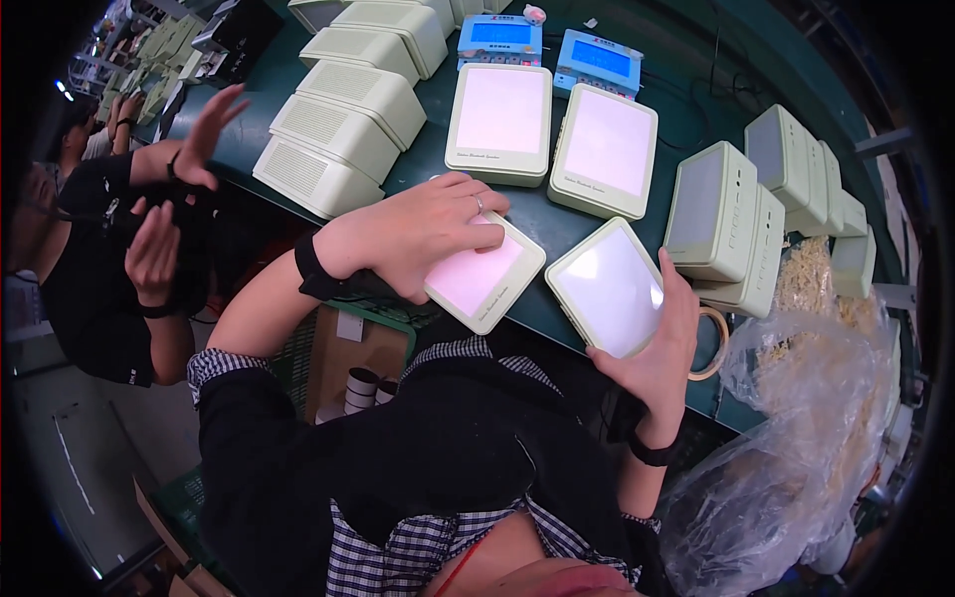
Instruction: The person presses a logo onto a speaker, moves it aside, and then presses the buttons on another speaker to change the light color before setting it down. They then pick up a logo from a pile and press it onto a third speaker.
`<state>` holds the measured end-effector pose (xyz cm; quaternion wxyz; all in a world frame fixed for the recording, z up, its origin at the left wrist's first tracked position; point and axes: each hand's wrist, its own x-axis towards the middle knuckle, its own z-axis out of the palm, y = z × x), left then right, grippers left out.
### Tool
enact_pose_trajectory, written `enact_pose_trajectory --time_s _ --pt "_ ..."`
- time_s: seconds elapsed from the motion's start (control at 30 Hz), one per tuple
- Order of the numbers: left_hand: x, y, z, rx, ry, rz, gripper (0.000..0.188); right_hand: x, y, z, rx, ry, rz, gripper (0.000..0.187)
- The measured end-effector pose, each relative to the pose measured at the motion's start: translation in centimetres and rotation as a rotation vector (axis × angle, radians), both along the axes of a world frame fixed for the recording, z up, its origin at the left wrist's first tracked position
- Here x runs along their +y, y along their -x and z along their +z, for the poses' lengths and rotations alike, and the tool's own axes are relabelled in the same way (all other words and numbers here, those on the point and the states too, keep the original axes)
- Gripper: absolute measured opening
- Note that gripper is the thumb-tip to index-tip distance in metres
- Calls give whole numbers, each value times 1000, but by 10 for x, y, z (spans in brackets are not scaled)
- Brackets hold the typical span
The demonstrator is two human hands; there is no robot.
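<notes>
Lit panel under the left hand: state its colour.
Pale pink glow on the lit panel, framed in cream; the left hand covers part. Head view.

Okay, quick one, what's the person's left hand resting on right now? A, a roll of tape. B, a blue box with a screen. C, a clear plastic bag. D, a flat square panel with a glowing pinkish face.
D: the left hand lies palm-down on a cream-framed square panel with a lit pinkish face, at the green table's near edge.
</notes>
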<state>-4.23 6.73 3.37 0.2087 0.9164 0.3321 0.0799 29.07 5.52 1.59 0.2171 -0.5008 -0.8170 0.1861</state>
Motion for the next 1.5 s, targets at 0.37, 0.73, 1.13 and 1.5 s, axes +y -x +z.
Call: enact_pose_trajectory --time_s 0.37,0.73,1.13,1.5 --pt "-5 -5 6 -3 33 78 70 -7 -10 4 53 23 16 113" --pt "-37 -20 5 -151 -39 320 71 -31 -4 5 211 0 -72 98" --pt "-38 -24 -19 -142 -166 315 75 99 -1 38 -600 48 -626 112" --pt "-43 -18 -15 -149 -173 369 73 111 -29 65 -474 238 -519 102"
